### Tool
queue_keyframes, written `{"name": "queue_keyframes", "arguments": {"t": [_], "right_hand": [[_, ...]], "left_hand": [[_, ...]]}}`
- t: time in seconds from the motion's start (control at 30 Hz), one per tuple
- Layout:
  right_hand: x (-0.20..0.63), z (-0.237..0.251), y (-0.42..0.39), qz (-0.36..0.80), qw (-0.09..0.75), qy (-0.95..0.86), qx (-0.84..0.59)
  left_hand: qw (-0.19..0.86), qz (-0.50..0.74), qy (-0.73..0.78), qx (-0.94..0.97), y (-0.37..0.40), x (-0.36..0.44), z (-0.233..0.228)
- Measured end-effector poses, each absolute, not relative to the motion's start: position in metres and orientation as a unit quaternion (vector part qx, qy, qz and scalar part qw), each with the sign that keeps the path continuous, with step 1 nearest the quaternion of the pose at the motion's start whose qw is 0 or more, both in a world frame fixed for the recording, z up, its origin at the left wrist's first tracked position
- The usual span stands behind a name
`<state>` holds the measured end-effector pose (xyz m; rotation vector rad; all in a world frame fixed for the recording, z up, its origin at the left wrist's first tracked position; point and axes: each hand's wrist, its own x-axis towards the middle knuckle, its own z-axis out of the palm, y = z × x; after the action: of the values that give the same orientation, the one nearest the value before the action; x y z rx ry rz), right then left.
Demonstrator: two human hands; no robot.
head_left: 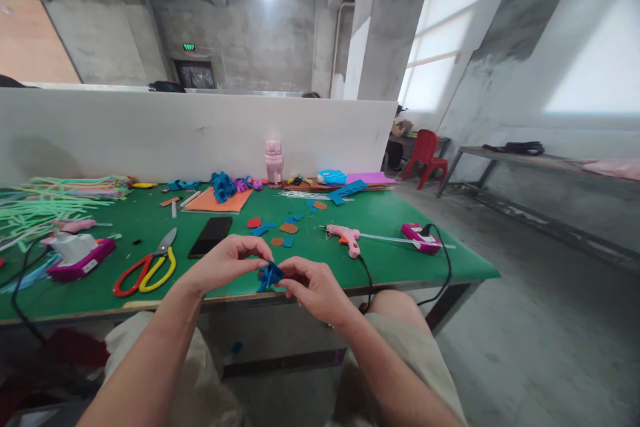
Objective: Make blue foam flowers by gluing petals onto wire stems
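Between my two hands, just above the table's front edge, is a small blue flower-like piece, its material looking like felt or foam. The fingers of my left hand pinch it from the left. From the right, my right hand grips it with thumb and fingers. Beyond the hands lie cut blue pieces, brown pieces and a red round piece. A pink glue gun with a clear glue stick rests to the right. A black phone lies left of the pieces.
Scissors with red and yellow handles lie on the green table at left. Purple power sockets sit at both sides, with cables. A pink bottle stands by the white partition. Finished-looking blue flowers lie on orange sheets.
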<state>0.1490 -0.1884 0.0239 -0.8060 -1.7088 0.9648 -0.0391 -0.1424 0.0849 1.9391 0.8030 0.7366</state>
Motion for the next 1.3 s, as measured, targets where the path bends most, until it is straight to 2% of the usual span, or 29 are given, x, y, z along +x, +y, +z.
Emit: {"name": "queue_keyframes", "arguments": {"t": [0.33, 0.47, 0.57, 0.7, 0.83, 1.03, 1.17, 1.3], "right_hand": [[0.15, 0.019, -0.183, 0.434, 0.521, -0.647, -0.348], [0.149, 0.019, -0.178, 0.451, 0.567, -0.587, -0.361], [0.147, 0.021, -0.174, 0.45, 0.626, -0.516, -0.374], [0.147, 0.023, -0.175, 0.406, 0.658, -0.493, -0.399], [0.149, 0.026, -0.178, 0.294, 0.664, -0.523, -0.447], [0.149, 0.024, -0.177, 0.226, 0.662, -0.543, -0.464], [0.147, 0.023, -0.178, 0.203, 0.658, -0.546, -0.477], [0.143, 0.022, -0.179, 0.199, 0.657, -0.542, -0.485]], "left_hand": [[0.317, 0.381, 0.286, 0.82, -0.145, -0.032, 0.082], [0.32, 0.501, 0.312, 0.741, -0.141, -0.032, 0.079], [0.376, 0.558, 0.37, 0.641, -0.135, -0.027, 0.067], [0.545, 0.435, 0.39, 0.601, -0.136, -0.004, 0.044], [0.651, 0.431, 0.333, 0.529, -0.15, 0.025, 0.032], [0.662, 0.492, 0.329, 0.46, -0.164, 0.042, 0.033], [0.698, 0.468, 0.314, 0.442, -0.168, 0.046, 0.033], [0.689, 0.483, 0.328, 0.429, -0.17, 0.05, 0.029]]}}
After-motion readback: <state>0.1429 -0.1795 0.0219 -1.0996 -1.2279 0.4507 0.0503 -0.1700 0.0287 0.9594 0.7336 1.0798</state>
